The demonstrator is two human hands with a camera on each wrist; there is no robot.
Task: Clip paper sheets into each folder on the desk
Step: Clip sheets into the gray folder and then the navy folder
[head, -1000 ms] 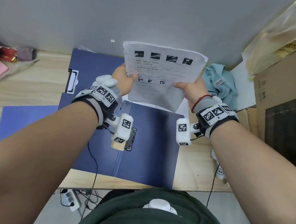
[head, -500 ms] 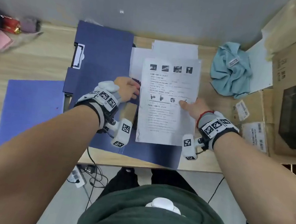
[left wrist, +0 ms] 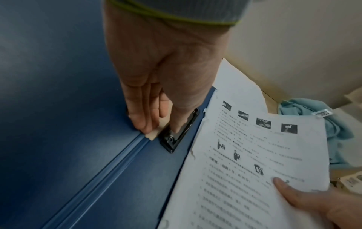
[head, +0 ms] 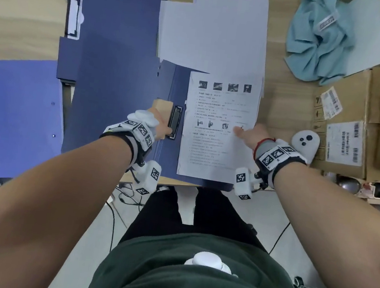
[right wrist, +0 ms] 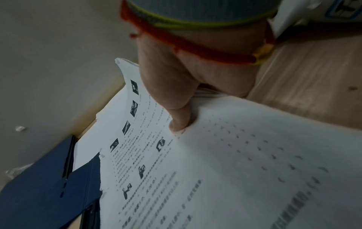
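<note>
Left hand [left wrist: 166, 65] fingers straight, thumb pressing black clip [left wrist: 172, 140] of open blue folder [head: 117, 100] | right hand [right wrist: 186, 74] pinches printed sheets [head: 215, 147] over folder's right half | only right wrist view shows stack edge under thumb

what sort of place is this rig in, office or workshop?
Likely an office or stockroom desk: dark blue clip folders and printed white paper sheets spread over a light wooden desktop, with labelled brown cardboard boxes at its right edge.

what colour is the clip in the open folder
The clip is black, against the dark blue folder; clearest in the left wrist view.
</note>
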